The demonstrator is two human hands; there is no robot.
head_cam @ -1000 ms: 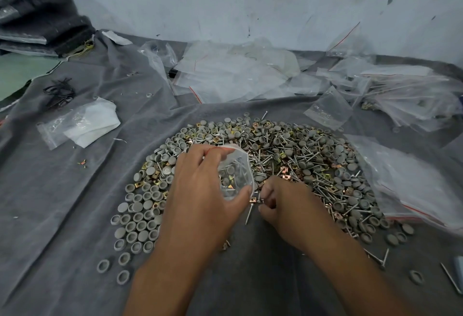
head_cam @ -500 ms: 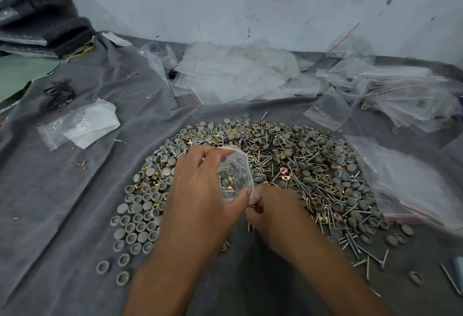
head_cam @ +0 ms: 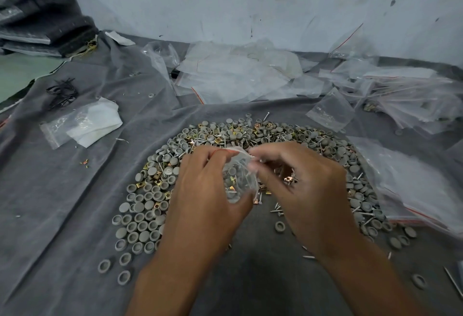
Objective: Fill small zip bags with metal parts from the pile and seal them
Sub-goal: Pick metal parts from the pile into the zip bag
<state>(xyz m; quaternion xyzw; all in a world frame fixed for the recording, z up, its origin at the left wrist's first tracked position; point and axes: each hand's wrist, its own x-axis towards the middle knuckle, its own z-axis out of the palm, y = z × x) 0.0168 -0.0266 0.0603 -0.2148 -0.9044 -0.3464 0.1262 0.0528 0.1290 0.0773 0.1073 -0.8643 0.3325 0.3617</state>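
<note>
Small zip bag [head_cam: 239,180], part-filled, gripped by left hand [head_cam: 208,198] above the pile [head_cam: 250,135] of caps, clips and screws, right hand [head_cam: 308,190] pinching its mouth; grey cloth [head_cam: 62,215] over surface; empty bags [head_cam: 238,75] behind.

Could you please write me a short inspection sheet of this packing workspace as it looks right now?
Surface: grey cloth, wrinkled.
Job's things: pile of metal parts; small zip bag with parts inside.
Clutter: empty zip bags at the back; bag with white paper; black bands.
Hands: left hand holds the bag; right hand pinches its mouth.
Cables: nothing seen.
Surroundings: scuffed wall; dark stack in the far left corner.
</note>
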